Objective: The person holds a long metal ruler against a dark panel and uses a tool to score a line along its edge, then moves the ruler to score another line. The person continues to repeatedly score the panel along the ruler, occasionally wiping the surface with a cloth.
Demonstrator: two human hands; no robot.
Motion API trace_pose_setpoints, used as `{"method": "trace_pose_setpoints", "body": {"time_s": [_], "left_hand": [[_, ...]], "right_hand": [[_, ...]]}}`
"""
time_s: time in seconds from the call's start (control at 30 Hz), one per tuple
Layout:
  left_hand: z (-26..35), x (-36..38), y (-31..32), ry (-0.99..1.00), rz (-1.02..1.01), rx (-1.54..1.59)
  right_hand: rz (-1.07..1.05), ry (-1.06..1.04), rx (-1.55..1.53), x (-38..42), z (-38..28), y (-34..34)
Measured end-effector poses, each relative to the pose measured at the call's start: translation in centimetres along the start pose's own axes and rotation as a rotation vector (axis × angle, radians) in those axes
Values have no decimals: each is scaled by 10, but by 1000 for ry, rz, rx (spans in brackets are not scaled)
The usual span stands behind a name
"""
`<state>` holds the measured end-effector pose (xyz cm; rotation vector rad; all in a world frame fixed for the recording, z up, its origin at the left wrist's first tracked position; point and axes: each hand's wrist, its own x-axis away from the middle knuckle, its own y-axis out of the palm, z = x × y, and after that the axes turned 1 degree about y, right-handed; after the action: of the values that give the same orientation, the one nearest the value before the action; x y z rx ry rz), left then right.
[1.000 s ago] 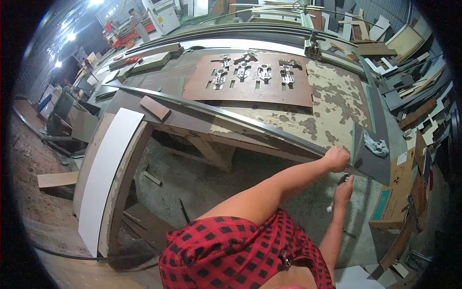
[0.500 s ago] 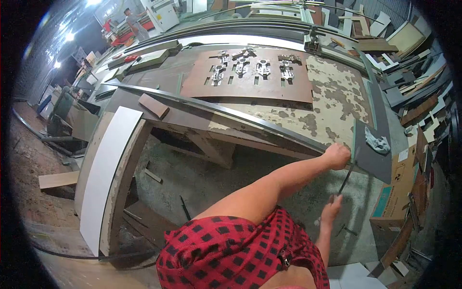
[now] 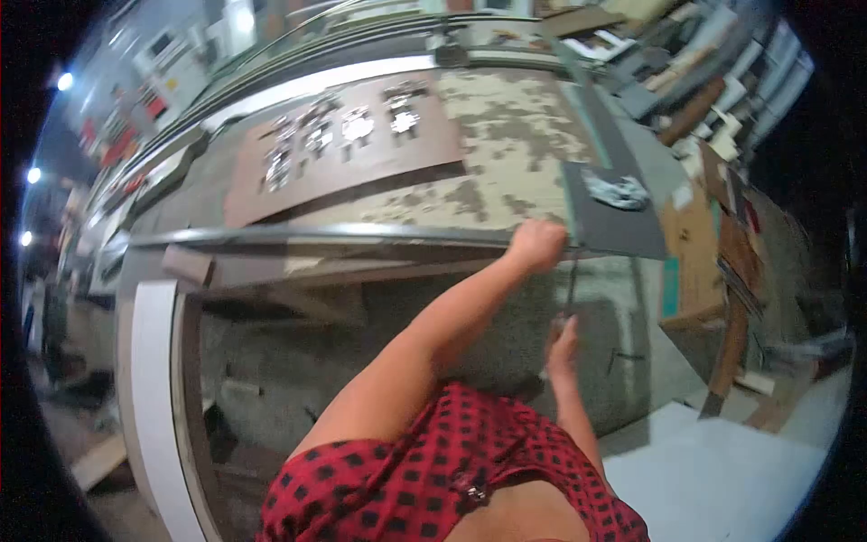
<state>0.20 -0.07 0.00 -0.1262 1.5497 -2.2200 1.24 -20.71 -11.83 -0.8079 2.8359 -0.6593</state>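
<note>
White board (image 3: 149,397) is seen at the far left, leaning upright against the end of the counter (image 3: 506,135), with open floor beyond its outer edge. A small wooden block (image 3: 187,264) lies on the counter's near left corner, just under a long metal strip (image 3: 316,235). The strip is laid along the counter's front edge and runs rightward, its left end overhanging the corner. Farther back on the counter, a brown template board (image 3: 343,154) with rows of cut-outs is laid flat, with several metal fittings (image 3: 357,125) set in them; the blur hides their detail. To its right the counter top is bare and patchy up to a green-edged border.

Below the front edge, the space under the counter is open down to the grey floor.

The left hand (image 3: 537,244) is clenched around the right end of the metal strip at the counter's edge, its grip closed on it. Just below, the right hand (image 3: 562,345) is wrapped about the lower end of a thin dark tool (image 3: 572,282), which stands nearly upright and reaches up to the edge beside the left hand. A dark panel (image 3: 614,230) juts past the counter's right end, and a crumpled rag (image 3: 616,191) lies on it. Stacked boards and cardboard (image 3: 695,262) crowd the floor at the far right.
</note>
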Motion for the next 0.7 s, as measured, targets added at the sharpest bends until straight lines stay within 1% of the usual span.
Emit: {"method": "trace_pose_setpoints", "body": {"time_s": [0.03, 0.07, 0.1, 0.13, 0.2, 0.27, 0.3, 0.37, 0.43, 0.5, 0.6, 0.63, 0.7], "left_hand": [[-2, -1, 2, 10, -36, -49], [-4, -2, 7, 22, 14, -27], [-4, -1, 10, 23, 60, -5], [-2, 0, 6, 51, 53, -2], [4, 3, -3, 24, 39, -32], [4, 3, -4, 31, 25, -40], [4, 3, -4, 21, 15, -53], [4, 3, -4, 6, -8, -40], [4, 2, -3, 6, 10, -43], [2, 1, 0, 9, 5, -56], [1, -1, 0, 10, -2, -66], [1, -1, 1, 12, -9, -67], [0, -1, 2, 14, -5, -58]], "right_hand": [[70, -69, -49, -1, 46, 13], [118, -62, -47, -1, 37, 5], [62, -159, 101, 1, 11, -4], [-5, -253, 250, 0, -13, -8], [-68, -162, 370, -21, -40, -7], [-30, -284, 351, -46, -57, -1], [-21, -276, 353, -56, -63, 3], [72, -265, 363, -67, -68, 11], [86, -292, 365, -69, -50, 9], [-133, -175, 250, -57, -31, 1], [-153, -125, 312, -7, -30, -20], [-157, -127, 316, -1, -20, -20], [22, -282, 358, 4, -1, -17]]}}
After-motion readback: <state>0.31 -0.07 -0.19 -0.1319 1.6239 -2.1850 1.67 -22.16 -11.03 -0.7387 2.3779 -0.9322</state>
